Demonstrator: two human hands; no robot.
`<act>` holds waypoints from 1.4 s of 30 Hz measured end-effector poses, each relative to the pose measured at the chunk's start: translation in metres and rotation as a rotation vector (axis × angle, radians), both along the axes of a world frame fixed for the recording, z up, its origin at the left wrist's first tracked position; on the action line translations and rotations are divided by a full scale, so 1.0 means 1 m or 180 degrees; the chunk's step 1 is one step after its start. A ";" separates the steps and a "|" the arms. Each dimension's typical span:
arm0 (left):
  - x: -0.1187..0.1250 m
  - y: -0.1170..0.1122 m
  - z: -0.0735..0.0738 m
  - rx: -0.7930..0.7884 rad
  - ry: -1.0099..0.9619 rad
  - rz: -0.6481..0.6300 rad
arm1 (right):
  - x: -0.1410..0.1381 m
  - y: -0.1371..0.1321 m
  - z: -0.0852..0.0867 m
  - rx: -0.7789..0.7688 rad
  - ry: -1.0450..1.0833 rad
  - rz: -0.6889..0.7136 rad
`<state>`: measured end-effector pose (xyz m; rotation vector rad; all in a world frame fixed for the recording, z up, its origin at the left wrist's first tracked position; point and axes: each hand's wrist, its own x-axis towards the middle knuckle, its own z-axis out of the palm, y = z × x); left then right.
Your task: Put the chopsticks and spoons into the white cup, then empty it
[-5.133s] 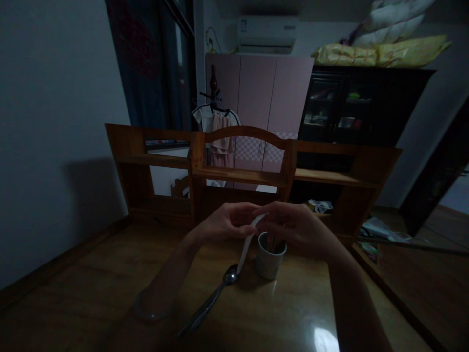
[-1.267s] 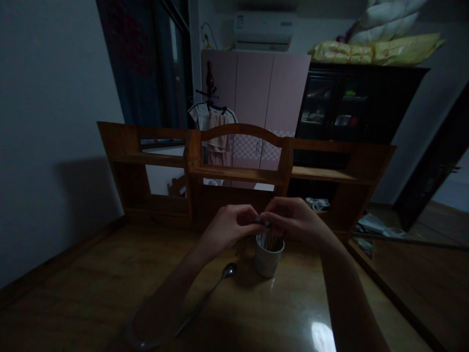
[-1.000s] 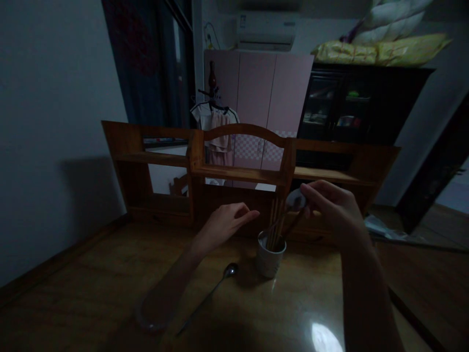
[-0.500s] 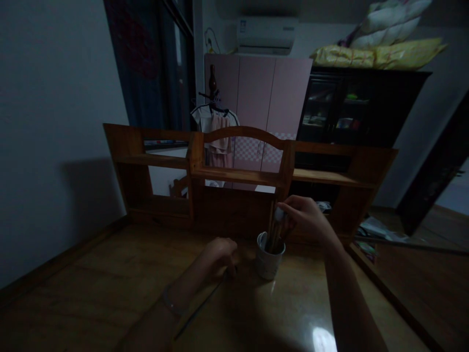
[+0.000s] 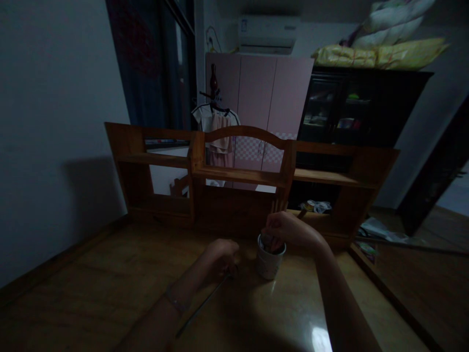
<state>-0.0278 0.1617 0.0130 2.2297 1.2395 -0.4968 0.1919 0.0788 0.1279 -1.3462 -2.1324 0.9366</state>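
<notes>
My left hand (image 5: 223, 256) rests low over the wooden desk (image 5: 146, 264), its fingers closed around one end of a thin dark stick (image 5: 203, 304). The stick slants down toward the near left; its exact kind is too dim to tell. Right of that hand stands a pale cup (image 5: 269, 264) with a faint pattern. Several slender wooden sticks (image 5: 279, 205) rise out of it. At the cup's mouth is my right hand (image 5: 284, 229), fingers pinched together among the sticks. Whatever those fingers hold is hidden in shadow.
Behind the cup, a wooden desktop shelf (image 5: 238, 174) spans the desk's back edge. Its right lower compartment contains some small items (image 5: 318, 206). A wall (image 5: 54, 195) borders the desk on the left, and a raised edge (image 5: 384, 288) runs along the right.
My right hand has moved down and slightly left to the cup's mouth; the pale small object seen in its fingers before is no longer clearly visible. My left hand has barely moved.
</notes>
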 end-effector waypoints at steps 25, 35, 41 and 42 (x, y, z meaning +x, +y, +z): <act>-0.031 -0.084 0.143 0.0877 -0.3627 0.0314 | -0.020 -0.051 0.053 0.1169 0.0733 -0.0059; -0.005 -0.141 0.160 0.1138 -0.4161 0.0455 | -0.029 -0.064 0.052 0.0713 0.0845 0.0385; 0.002 -0.153 0.164 0.1461 -0.4394 0.0471 | -0.028 -0.070 0.057 0.0181 0.1163 0.0666; 0.003 -0.155 0.164 0.1440 -0.4436 0.0450 | -0.026 -0.071 0.058 0.0115 0.1233 0.0681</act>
